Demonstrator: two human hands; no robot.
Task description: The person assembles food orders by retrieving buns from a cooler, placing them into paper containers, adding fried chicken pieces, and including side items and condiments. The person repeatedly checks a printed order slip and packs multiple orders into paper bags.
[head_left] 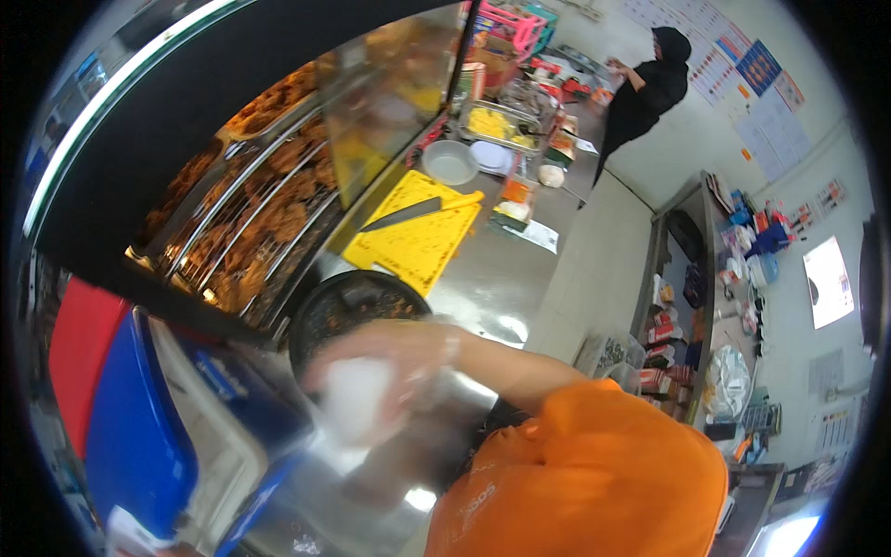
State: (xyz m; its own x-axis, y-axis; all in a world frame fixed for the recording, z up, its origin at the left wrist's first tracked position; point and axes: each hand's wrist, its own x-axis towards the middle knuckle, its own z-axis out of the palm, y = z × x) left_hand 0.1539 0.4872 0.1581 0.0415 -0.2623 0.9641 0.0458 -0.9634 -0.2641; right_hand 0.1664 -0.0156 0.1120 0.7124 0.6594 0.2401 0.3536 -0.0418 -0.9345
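My right hand (380, 362) is smeared by motion as it reaches left from an orange short sleeve (594, 427). It is closed on a soft-looking white thing (357, 399), too blurred to name. Just beyond this hand stands a round black pan (348, 311) with brown bits inside. To the left are upright blue (139, 436) and red (83, 362) panels, with a white-edged container (209, 436) against the blue one. Low at the left edge a white paper-like piece (135, 534) shows beside a sliver of skin, probably my left hand (176, 551); its fingers are hidden.
A glass case holds fried pieces (269, 218) on racks. A knife (404, 213) lies on a yellow cutting board (427, 246); beyond are a grey bowl (450, 162) and a tray of yellow food (497, 125). A person in black (650, 93) stands farther off. Shelves (691, 269) line the right.
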